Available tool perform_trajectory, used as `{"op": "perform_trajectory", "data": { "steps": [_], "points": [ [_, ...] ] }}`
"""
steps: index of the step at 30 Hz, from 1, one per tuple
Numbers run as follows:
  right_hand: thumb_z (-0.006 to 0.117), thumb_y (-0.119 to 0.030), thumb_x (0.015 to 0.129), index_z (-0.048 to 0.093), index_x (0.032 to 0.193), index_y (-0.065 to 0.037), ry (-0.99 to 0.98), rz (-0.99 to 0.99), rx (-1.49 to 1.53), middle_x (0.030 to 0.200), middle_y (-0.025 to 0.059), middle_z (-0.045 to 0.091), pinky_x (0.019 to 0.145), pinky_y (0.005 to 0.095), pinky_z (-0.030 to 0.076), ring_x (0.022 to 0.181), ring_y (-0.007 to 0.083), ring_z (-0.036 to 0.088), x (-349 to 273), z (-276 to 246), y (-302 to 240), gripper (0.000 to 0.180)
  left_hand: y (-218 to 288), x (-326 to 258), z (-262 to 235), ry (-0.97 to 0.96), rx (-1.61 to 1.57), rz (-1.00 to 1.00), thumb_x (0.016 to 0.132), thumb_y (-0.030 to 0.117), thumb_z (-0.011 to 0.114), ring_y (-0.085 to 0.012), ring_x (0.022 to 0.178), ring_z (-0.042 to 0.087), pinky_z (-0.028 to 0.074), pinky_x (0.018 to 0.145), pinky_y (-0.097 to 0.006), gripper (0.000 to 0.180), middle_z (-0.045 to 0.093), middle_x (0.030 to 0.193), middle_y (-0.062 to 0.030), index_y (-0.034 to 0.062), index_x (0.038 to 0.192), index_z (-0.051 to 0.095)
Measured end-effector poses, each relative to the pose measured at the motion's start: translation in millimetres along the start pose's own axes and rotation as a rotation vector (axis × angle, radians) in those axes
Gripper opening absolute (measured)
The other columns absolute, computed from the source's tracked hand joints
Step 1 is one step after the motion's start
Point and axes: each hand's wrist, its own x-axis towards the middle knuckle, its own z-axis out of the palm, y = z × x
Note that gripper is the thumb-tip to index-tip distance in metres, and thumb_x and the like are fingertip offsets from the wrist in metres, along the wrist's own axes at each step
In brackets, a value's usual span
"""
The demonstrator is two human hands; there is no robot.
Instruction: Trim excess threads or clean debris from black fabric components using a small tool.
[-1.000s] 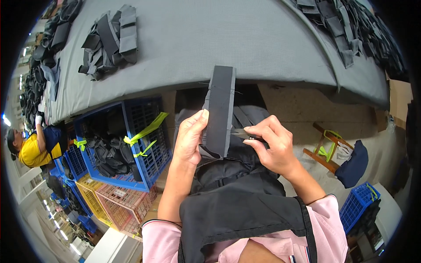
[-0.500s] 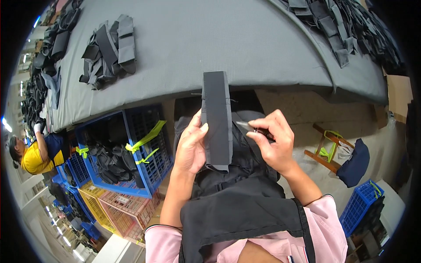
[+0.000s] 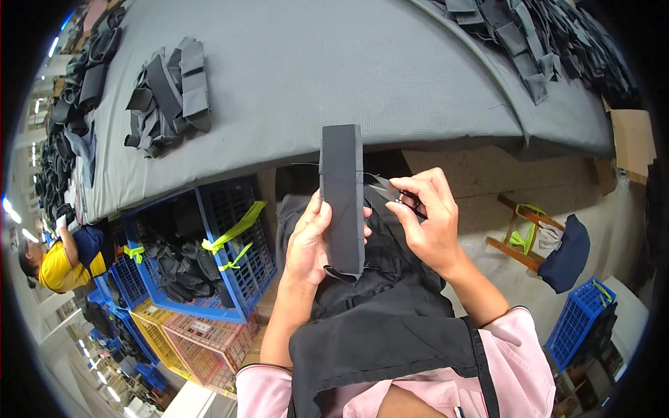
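My left hand is closed round a long dark grey fabric strip, thumb on its face and fingertips showing at its right edge. The strip stands lengthwise before me, its far end near the table edge. Loose threads stick out from both of its sides. In my right hand is a small pair of thread snips. Their pointed blades are parted and lie close to the thread on the strip's right edge. My fingers partly hide the snips' dark handles.
A grey padded table spans the far side, bearing a small pile of strips and a larger heap. Blue crate with dark pieces stands left. A wooden stool is at right. A person in yellow works far left.
The snips have come closer to the strip's right edge, and their blades are more visibly parted. The left fingers now wrap further round the strip, with fingertips showing at the right.
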Motion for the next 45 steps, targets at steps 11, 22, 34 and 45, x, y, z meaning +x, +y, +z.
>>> {"op": "perform_trajectory", "data": {
  "steps": [11, 22, 34, 45],
  "points": [
    [0.071, 0.004, 0.068, 0.064, 0.097, -0.004, 0.074, -0.112, -0.097, 0.082, 0.0073, 0.054, 0.051, 0.0256, 0.045, 0.060, 0.0145, 0.053, 5.2, 1.4, 3.2, 0.031, -3.2, -2.3, -0.1, 0.025, 0.050, -0.029, 0.094, 0.026, 0.050, -0.0260, 0.082, 0.066, 0.056, 0.072, -0.036, 0.042, 0.062, 0.102, -0.0201, 0.0035, 0.129, 0.042],
    [0.071, 0.002, 0.069, 0.065, 0.096, -0.003, 0.112, -0.170, -0.131, 0.080, 0.0071, 0.054, 0.049, 0.0257, 0.044, 0.060, 0.0147, 0.054, 2.4, -0.6, 5.5, 0.028, -3.8, -4.0, -2.8, 0.045, 0.066, -0.036, 0.094, 0.025, 0.051, -0.0258, 0.081, 0.066, 0.057, 0.069, -0.035, 0.043, 0.063, 0.100, -0.0194, 0.0013, 0.128, 0.043],
    [0.071, 0.003, 0.068, 0.064, 0.095, -0.003, 0.110, -0.154, -0.138, 0.080, 0.0074, 0.053, 0.051, 0.0254, 0.045, 0.061, 0.0155, 0.053, -0.4, 1.1, 8.1, 0.028, -3.6, -3.6, -0.6, 0.067, 0.074, -0.029, 0.094, 0.024, 0.051, -0.0238, 0.088, 0.065, 0.057, 0.074, -0.036, 0.042, 0.062, 0.103, -0.0171, 0.0004, 0.128, 0.044],
    [0.071, 0.003, 0.069, 0.065, 0.095, -0.003, 0.076, -0.053, -0.038, 0.080, 0.0060, 0.052, 0.050, 0.0241, 0.044, 0.060, 0.0133, 0.052, 0.5, 2.8, 4.0, 0.027, -2.0, -3.3, -1.5, 0.022, 0.097, -0.056, 0.095, 0.025, 0.049, -0.0239, 0.078, 0.066, 0.056, 0.069, -0.033, 0.042, 0.063, 0.098, -0.0192, 0.0001, 0.128, 0.044]
  ]
}}
